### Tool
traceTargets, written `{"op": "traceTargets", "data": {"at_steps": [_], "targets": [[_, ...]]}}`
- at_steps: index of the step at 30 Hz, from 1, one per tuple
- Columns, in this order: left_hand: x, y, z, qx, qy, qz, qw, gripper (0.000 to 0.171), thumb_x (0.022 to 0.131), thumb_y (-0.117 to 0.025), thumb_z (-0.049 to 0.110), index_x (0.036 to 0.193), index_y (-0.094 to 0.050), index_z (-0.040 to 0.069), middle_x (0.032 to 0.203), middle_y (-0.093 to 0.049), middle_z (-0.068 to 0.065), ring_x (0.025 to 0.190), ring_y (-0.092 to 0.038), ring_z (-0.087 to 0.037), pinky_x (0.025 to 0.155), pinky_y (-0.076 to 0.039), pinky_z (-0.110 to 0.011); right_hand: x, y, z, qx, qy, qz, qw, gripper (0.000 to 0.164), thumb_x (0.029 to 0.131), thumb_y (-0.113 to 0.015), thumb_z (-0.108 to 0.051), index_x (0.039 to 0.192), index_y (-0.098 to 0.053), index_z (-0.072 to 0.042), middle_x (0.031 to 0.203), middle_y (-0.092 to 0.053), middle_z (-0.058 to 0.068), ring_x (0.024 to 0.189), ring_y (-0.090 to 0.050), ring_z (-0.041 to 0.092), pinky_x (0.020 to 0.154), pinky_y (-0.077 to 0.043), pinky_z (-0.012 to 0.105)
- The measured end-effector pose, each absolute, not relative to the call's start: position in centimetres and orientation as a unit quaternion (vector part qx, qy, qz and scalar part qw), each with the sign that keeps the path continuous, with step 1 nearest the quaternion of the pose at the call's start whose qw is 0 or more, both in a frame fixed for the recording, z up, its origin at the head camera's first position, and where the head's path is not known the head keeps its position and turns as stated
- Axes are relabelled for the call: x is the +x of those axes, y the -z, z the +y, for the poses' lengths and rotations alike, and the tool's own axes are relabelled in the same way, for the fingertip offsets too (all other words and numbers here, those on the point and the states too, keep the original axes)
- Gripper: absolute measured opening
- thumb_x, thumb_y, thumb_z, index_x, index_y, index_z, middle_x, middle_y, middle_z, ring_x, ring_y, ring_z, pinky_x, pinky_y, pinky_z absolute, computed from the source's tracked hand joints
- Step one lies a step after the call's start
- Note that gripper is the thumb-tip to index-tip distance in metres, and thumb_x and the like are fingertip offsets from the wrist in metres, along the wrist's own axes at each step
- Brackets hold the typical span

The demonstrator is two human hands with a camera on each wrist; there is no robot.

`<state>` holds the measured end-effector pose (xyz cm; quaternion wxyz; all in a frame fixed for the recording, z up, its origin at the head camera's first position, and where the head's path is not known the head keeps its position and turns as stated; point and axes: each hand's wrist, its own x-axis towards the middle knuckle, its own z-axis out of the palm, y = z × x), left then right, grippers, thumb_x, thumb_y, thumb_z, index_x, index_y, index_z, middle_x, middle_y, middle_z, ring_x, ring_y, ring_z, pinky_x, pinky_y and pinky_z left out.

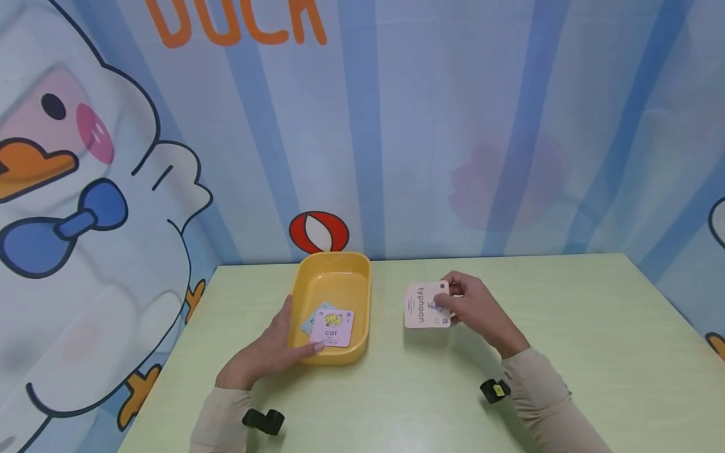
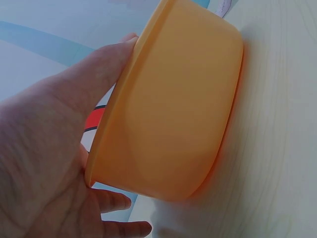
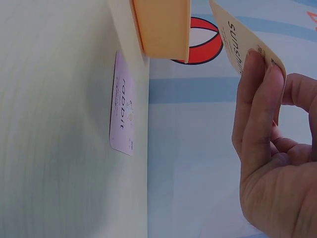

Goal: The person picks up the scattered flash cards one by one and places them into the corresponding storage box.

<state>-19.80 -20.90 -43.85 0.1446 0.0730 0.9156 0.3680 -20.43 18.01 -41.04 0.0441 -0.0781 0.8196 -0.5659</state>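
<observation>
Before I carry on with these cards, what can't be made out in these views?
- Head: the word on the blue card, covered by the cat card.
- Head: the cat card's fine print, too small.
- Right wrist: the end of the word starting "sunsh" on the held card, covered by the right hand.
- Left wrist: the inside of the yellow tray, hidden by its outer wall.

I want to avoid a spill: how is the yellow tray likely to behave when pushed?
The yellow tray would probably slide rather than tip, since it is low and its base looks broad. It is perhaps light for its size, being hollow with a thin rim. The cat card inside may slide, as it lies over a blue card.
</observation>
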Motion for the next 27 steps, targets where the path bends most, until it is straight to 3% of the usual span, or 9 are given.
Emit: {"op": "traceTargets", "data": {"at_steps": [27], "targets": [[-19.7,43.7,-20.9,0.075,-0.376,0.912,0.145,0.125,0.082,-0.077,0.058,0.163,0.009,0.015,0.167,-0.014,-0.015,0.144,-0.028,-0.035,0.118,-0.026,-0.064,-20.3,40.0,17.6,-0.076,0.572,0.816,0.024,0.024,0.097,-0.063,-0.013,0.115,-0.056,0.002,0.105,-0.071,0.018,0.080,-0.072,0.022,0.061,-0.060,0.034]]}}
